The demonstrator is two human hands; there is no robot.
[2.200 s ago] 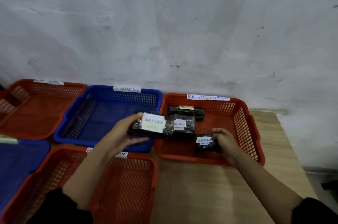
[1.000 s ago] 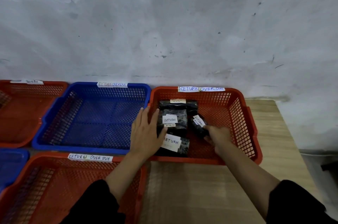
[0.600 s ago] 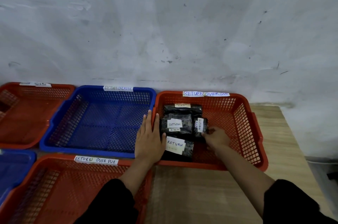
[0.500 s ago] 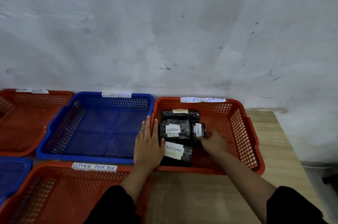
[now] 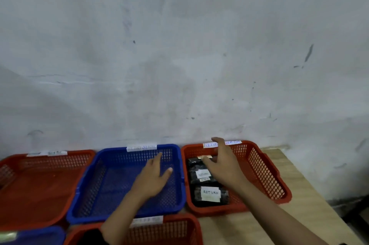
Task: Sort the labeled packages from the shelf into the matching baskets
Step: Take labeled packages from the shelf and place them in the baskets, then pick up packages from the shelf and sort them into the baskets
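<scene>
Packages lie below both open, empty hands.

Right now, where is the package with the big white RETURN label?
In the head view, the RETURN package lies at the near end of the right-hand red basket, just in front of another labeled package and below the right hand.

Wall: we see scuffed, stained grey-white plaster.
Table: we see pale wood-grain top, against the wall.
</scene>
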